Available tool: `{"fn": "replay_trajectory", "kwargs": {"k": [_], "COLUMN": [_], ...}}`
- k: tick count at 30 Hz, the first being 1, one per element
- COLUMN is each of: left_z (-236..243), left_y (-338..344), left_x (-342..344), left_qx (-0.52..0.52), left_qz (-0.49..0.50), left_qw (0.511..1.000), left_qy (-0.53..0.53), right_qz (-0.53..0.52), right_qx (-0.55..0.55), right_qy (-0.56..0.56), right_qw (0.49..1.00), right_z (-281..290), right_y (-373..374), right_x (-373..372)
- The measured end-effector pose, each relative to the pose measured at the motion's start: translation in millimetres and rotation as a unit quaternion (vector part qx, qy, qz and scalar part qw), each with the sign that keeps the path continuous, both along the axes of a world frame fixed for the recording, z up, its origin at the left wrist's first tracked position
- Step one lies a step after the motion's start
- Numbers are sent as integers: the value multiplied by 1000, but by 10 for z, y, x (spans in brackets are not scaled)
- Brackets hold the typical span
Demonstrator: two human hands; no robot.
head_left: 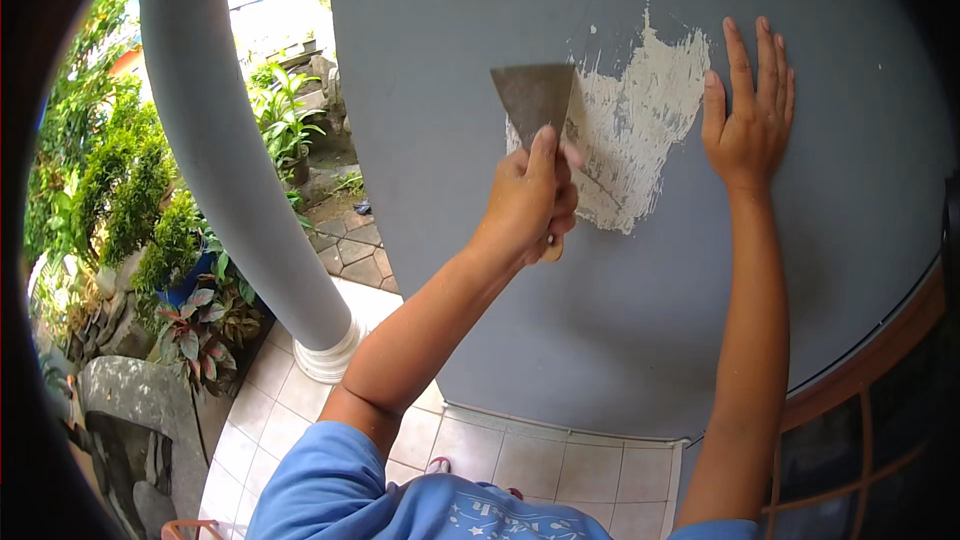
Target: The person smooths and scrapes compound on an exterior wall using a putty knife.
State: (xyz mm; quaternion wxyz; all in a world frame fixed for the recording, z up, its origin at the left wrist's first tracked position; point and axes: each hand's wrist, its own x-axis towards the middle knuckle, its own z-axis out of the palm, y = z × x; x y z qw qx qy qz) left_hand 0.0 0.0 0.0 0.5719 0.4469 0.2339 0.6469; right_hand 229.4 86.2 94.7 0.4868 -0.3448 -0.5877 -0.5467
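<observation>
My left hand [525, 190] grips a putty knife [532, 90] by its light handle, its wide metal blade pointing up over the left part of a rough white patch [655, 90] on the grey wall [450, 220]. Whether the blade touches the wall I cannot tell. To the right of the patch, my right hand [750, 130] lies on the grey wall with its fingers stretched out, holding nothing. The white patch has ragged, streaky edges and is partly hidden behind the knife and left hand.
A white round column [200, 110] rises at the left, standing on floor tiles [480, 450]. Beyond it are plants [130, 200], paving stones [355, 245] and grey rocks [130, 390]. A wood-framed window [830, 440] is at the lower right.
</observation>
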Motion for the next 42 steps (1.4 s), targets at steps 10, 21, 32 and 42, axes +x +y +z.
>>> {"fn": "replay_trajectory", "kwargs": {"k": [10,21,32,42], "left_z": [323,257,95,30], "left_y": [116,-73,45,-135], "left_x": [6,84,-88,-78], "left_qx": [5,-74,-23,-52], "left_qz": [41,43,64,31], "left_qw": [998,992,998,998], "left_qy": [52,92,14,17], "right_qz": [37,49,26,17], "right_qx": [-15,-38,10,12], "right_qy": [21,26,-6,6], "right_qw": [999,998,1000,1000], "right_z": [68,35,30,19], "right_y": [-8,-71,-27,-14], "right_x": [-3,57,-31,26]}}
